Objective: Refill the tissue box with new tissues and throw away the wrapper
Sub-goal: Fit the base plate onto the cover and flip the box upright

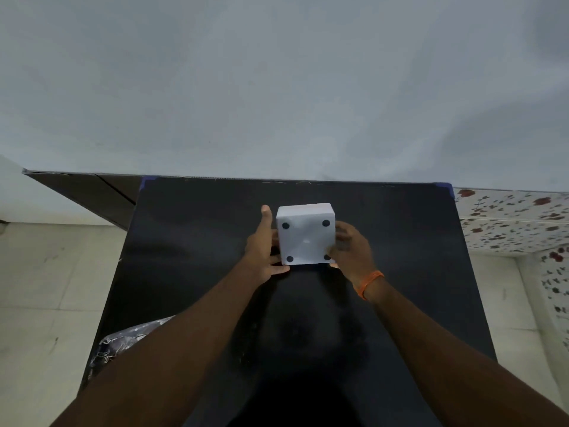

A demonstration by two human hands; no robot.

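A white square tissue box (304, 235) rests upside down on the black table (191, 241), its base with black round feet at the corners facing me. My left hand (263, 248) presses flat against the box's left side, fingers stretched out. My right hand (349, 246) grips the right side and near right corner; it is blurred. A crinkled shiny wrapper (123, 342) lies at the table's near left edge, partly hidden by my left forearm. No tissues show.
A plain grey wall stands right behind the table's far edge. Pale tiled floor lies to the left and right. A flower-patterned cloth surface (517, 220) sits at the right. A dark panel (92, 195) leans at the far left.
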